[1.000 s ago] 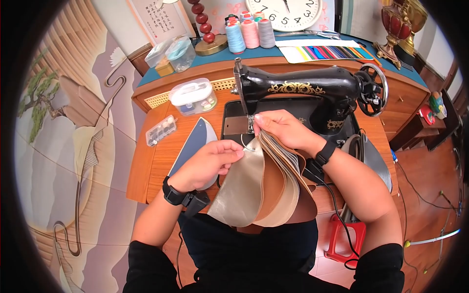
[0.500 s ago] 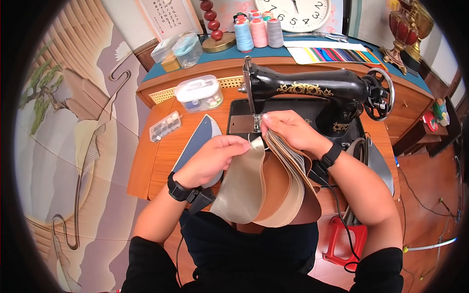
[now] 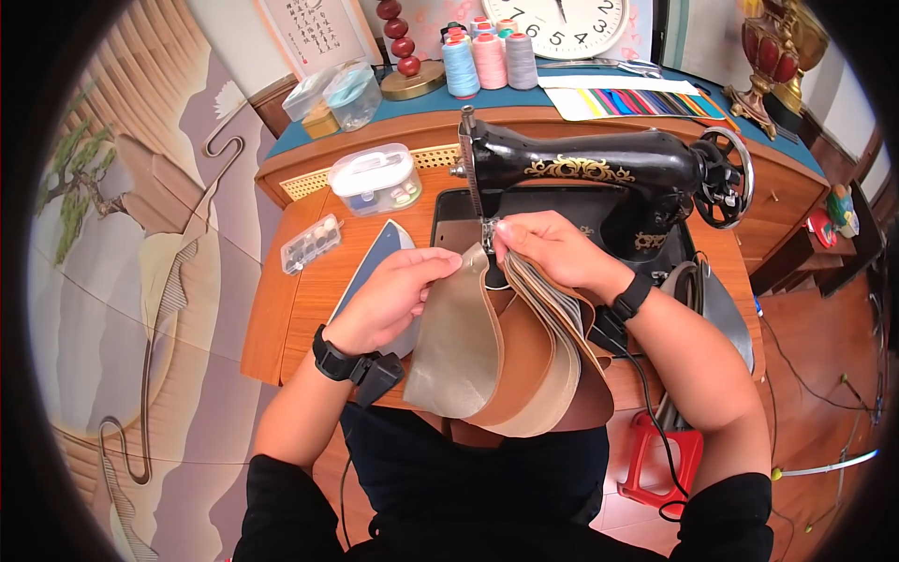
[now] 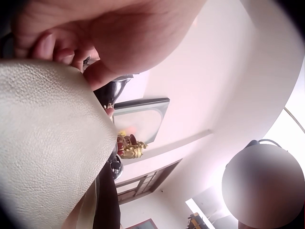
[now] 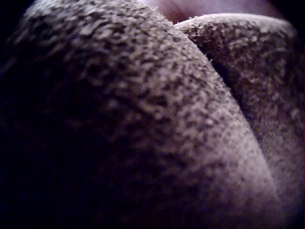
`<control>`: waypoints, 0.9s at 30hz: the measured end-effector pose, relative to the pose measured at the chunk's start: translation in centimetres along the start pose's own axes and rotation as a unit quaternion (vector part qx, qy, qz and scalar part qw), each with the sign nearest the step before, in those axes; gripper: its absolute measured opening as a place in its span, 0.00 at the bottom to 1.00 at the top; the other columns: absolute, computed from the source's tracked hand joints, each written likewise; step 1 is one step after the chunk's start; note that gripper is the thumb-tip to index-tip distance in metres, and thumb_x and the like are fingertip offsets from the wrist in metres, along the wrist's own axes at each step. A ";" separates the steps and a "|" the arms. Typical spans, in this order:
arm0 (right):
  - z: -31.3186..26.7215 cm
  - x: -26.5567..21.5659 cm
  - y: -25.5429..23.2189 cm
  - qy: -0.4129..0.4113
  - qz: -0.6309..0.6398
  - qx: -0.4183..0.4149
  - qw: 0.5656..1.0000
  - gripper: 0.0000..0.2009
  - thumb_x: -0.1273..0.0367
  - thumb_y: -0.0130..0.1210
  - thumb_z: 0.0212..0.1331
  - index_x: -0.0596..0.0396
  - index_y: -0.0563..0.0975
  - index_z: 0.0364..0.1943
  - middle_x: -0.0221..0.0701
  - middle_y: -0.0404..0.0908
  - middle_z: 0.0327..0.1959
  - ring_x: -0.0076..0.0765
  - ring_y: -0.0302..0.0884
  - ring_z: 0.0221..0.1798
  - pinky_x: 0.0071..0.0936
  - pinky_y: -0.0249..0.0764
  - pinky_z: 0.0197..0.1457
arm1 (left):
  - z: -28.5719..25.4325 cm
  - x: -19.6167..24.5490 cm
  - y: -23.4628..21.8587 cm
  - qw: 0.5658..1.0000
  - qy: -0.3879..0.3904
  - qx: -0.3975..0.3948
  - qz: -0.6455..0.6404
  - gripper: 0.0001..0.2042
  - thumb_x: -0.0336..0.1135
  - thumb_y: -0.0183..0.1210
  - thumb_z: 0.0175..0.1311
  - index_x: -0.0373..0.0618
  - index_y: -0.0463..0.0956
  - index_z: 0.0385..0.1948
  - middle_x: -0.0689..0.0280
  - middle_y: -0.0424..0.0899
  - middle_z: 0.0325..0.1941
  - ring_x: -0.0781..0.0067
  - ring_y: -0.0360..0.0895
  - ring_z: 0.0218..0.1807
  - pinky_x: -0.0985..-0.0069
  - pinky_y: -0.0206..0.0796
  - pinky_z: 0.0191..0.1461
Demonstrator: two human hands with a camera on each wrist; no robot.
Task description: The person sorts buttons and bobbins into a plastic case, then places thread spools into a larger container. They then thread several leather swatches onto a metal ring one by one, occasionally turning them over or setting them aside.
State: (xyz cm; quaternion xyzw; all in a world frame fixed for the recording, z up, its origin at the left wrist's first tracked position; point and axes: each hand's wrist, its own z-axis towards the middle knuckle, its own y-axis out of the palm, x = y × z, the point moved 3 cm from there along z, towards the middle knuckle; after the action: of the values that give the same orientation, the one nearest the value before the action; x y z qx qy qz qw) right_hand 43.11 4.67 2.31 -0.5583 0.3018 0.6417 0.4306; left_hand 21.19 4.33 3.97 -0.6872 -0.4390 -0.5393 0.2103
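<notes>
Pinching with the left hand (image 3: 393,292), between thumb and fingers, the upper corner of a pale metallic sheet (image 3: 449,356). Gripping with the right hand (image 3: 559,247), thumb on top, the gathered upper ends of a fanned stack of sheets (image 3: 548,302); cannot tell the lie of the fingers underneath.

Right at the right fingertips, crowding the space ahead: the needle end (image 3: 488,230) of a black sewing machine (image 3: 581,167), with the handwheel (image 3: 726,178) out to the right of that hand. Behind the left hand and partly covered by it, a blue-and-grey pointed thing (image 3: 379,251); farther to its left, a small compartment box (image 3: 312,245), and beyond, a clear box with a white lid (image 3: 375,176). Right of the right wrist, folded dark material (image 3: 688,288); below the right forearm, a red stool (image 3: 691,454). Well beyond both hands, thread cones (image 3: 490,64), a colour chart (image 3: 632,103) and a clock (image 3: 562,26).

Hanging below the left fingertips, the pale metallic sheet, grained in the left wrist view; below and between the hands, a curved brown sheet (image 3: 523,339). Under the right hand, the stack; in the right wrist view, only dark napped surfaces and a sliver of skin.
</notes>
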 end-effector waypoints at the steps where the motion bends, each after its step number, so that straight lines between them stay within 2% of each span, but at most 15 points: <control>1: 0.0 0.0 0.0 0.000 -0.001 0.000 1.000 0.22 0.56 0.46 0.79 0.57 0.78 0.30 0.19 0.71 0.24 0.15 0.64 0.31 0.20 0.66 0.37 | 0.0 0.1 0.1 1.000 -0.001 0.002 0.002 0.06 0.37 0.57 0.74 0.48 0.80 0.39 0.83 0.76 0.27 0.95 0.62 0.23 0.89 0.49 0.25; 5: 0.0 0.1 0.0 -0.002 -0.012 -0.007 1.000 0.22 0.56 0.47 0.78 0.57 0.78 0.30 0.20 0.72 0.24 0.15 0.65 0.32 0.20 0.67 0.37 | 0.0 0.2 0.1 1.000 0.001 0.009 0.003 0.06 0.37 0.57 0.75 0.48 0.80 0.40 0.83 0.76 0.27 0.95 0.62 0.23 0.89 0.49 0.26; 11: 0.0 -0.1 0.0 -0.015 -0.022 -0.010 1.000 0.22 0.56 0.47 0.78 0.57 0.78 0.30 0.20 0.72 0.24 0.15 0.65 0.31 0.21 0.67 0.37 | 0.1 0.7 0.0 0.999 0.046 0.021 -0.017 0.07 0.37 0.57 0.75 0.47 0.80 0.42 0.83 0.75 0.27 0.95 0.62 0.24 0.90 0.50 0.26; 14: -0.1 -0.3 0.0 -0.004 -0.020 -0.012 1.000 0.21 0.58 0.47 0.78 0.58 0.79 0.31 0.21 0.74 0.26 0.15 0.67 0.32 0.20 0.68 0.38 | -1.0 1.6 -0.5 0.997 0.064 0.028 0.017 0.07 0.39 0.57 0.75 0.47 0.80 0.42 0.84 0.75 0.27 0.96 0.61 0.23 0.90 0.49 0.25; 16: -0.2 -0.3 -0.1 0.003 -0.017 -0.016 1.000 0.20 0.59 0.46 0.79 0.58 0.79 0.32 0.21 0.76 0.28 0.15 0.68 0.33 0.19 0.69 0.40 | -2.6 3.0 -0.5 0.988 0.075 0.086 0.105 0.07 0.40 0.58 0.75 0.49 0.80 0.42 0.84 0.74 0.26 0.96 0.59 0.22 0.90 0.47 0.24; 19: -0.1 -0.1 0.0 0.003 -0.025 -0.021 0.999 0.20 0.59 0.46 0.79 0.58 0.79 0.31 0.21 0.76 0.27 0.15 0.69 0.33 0.19 0.69 0.40 | -4.1 3.9 -1.8 0.980 0.078 0.095 0.157 0.06 0.39 0.58 0.75 0.50 0.80 0.41 0.84 0.75 0.27 0.98 0.60 0.23 0.90 0.45 0.23; 21: -0.1 -0.1 0.0 -0.009 -0.024 -0.013 1.000 0.22 0.56 0.47 0.78 0.59 0.78 0.30 0.22 0.72 0.23 0.16 0.66 0.31 0.22 0.69 0.38 | -4.3 4.1 -3.2 0.973 0.078 0.123 0.177 0.07 0.39 0.58 0.75 0.48 0.80 0.42 0.82 0.77 0.29 0.96 0.64 0.25 0.89 0.48 0.24; 23: 0.0 0.1 0.0 -0.014 -0.034 -0.012 0.999 0.22 0.55 0.47 0.78 0.58 0.78 0.30 0.22 0.72 0.23 0.16 0.66 0.31 0.22 0.68 0.38 | -3.1 4.2 -6.3 0.916 0.174 0.154 0.326 0.08 0.39 0.58 0.75 0.46 0.80 0.43 0.80 0.80 0.31 0.93 0.69 0.28 0.88 0.56 0.28; 24: 0.0 0.1 -0.1 -0.018 -0.043 -0.009 0.999 0.22 0.55 0.47 0.78 0.58 0.78 0.30 0.22 0.72 0.23 0.17 0.66 0.31 0.22 0.68 0.38 | -2.4 4.4 -7.4 0.909 0.175 0.179 0.332 0.11 0.35 0.60 0.72 0.36 0.80 0.45 0.72 0.83 0.32 0.82 0.77 0.33 0.82 0.69 0.41; 25: 0.0 -0.1 0.0 -0.021 -0.044 -0.012 0.999 0.22 0.55 0.47 0.78 0.58 0.78 0.30 0.22 0.72 0.23 0.17 0.66 0.31 0.22 0.68 0.38 | -2.2 4.2 -8.0 0.908 0.177 0.182 0.333 0.11 0.35 0.60 0.72 0.36 0.80 0.45 0.72 0.83 0.32 0.82 0.77 0.33 0.82 0.69 0.41; 26: 0.0 -0.1 0.1 -0.017 -0.038 -0.008 0.999 0.22 0.55 0.47 0.78 0.58 0.78 0.29 0.22 0.72 0.23 0.16 0.66 0.31 0.22 0.68 0.38 | -2.1 4.3 -8.4 0.840 0.200 0.211 0.457 0.12 0.35 0.62 0.70 0.35 0.81 0.46 0.67 0.84 0.32 0.76 0.79 0.33 0.78 0.70 0.42; 27: -0.1 -0.2 0.1 -0.012 -0.033 -0.002 0.999 0.22 0.55 0.47 0.78 0.58 0.78 0.29 0.21 0.72 0.23 0.16 0.66 0.31 0.22 0.68 0.38 | -2.0 4.3 -8.8 0.755 0.219 0.235 0.572 0.14 0.35 0.64 0.68 0.34 0.81 0.48 0.62 0.85 0.32 0.70 0.80 0.33 0.75 0.71 0.42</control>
State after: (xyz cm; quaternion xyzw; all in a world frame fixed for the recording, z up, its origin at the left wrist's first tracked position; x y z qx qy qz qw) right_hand 43.03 4.50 2.48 -0.5609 0.2766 0.6349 0.4536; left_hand 12.92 9.10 6.97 -0.6023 -0.0191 -0.3336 0.7249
